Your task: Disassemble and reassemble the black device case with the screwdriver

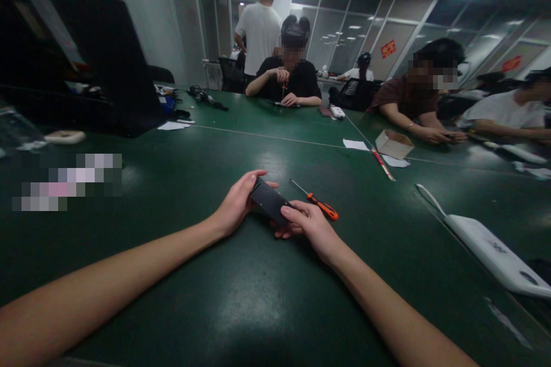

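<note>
So that it cannot slip, I think, the left hand [235, 206] and right hand [313, 228] grip the black box [269, 202] at both ends.

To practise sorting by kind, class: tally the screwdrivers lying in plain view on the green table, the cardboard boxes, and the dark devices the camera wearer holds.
Screwdrivers: 2
Cardboard box: 1
Dark device, held in left hand and right hand: 1
Total: 4
</note>
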A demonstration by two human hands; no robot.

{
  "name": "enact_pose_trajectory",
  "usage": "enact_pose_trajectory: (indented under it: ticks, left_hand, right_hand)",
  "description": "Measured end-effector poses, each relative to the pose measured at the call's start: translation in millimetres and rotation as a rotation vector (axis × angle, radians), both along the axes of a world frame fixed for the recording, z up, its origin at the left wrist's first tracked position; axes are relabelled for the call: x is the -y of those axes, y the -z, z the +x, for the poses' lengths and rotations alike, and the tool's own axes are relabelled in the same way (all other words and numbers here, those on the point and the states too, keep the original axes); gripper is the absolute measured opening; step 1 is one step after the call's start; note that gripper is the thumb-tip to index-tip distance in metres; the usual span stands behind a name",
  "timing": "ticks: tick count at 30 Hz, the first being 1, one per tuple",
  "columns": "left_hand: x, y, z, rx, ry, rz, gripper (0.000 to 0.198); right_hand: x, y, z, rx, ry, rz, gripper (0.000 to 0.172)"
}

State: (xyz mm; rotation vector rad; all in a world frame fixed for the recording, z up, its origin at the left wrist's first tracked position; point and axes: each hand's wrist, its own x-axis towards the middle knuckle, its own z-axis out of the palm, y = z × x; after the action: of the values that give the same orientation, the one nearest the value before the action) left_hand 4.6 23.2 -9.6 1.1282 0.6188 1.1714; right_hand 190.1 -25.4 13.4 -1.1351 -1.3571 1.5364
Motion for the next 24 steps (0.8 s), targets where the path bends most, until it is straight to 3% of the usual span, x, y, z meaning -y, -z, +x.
enact_pose_trajectory:
  ticks: [2,5,8,13,20,24]
  left_hand:
    - [1,-1.1,1,0.012,0.027,-0.020,0.062]
    - [3,-2.1,0,-0.140,0.093,0.050,0.063]
    - [4,-3.3,-4,-0.261,0.138,0.146,0.051]
    - [6,-5.3,-9,-0.239,0.209,0.210,0.049]
    - [9,-8.5,-7,-0.236,0.155,0.160,0.046]
    - [12,-14.6,-6,-0.307,0.197,0.109,0.044]
  right_hand:
    - [0,2.6,-3,-0.026,0.046,0.022,0.038]
    - [1,4.0,-8,-0.040,0.062,0.051,0.041]
    - [4,1.8,-11,-0.005,0.008,0.059,0.042]
    - [10,-1.6,-12,0.059,-0.083,0.057,0.032]
    - [8,-2.0,-14,0.111,-0.116,0.110,0.032]
    - [8,-1.6,-16,0.137,-0.131,0.085,0.035]
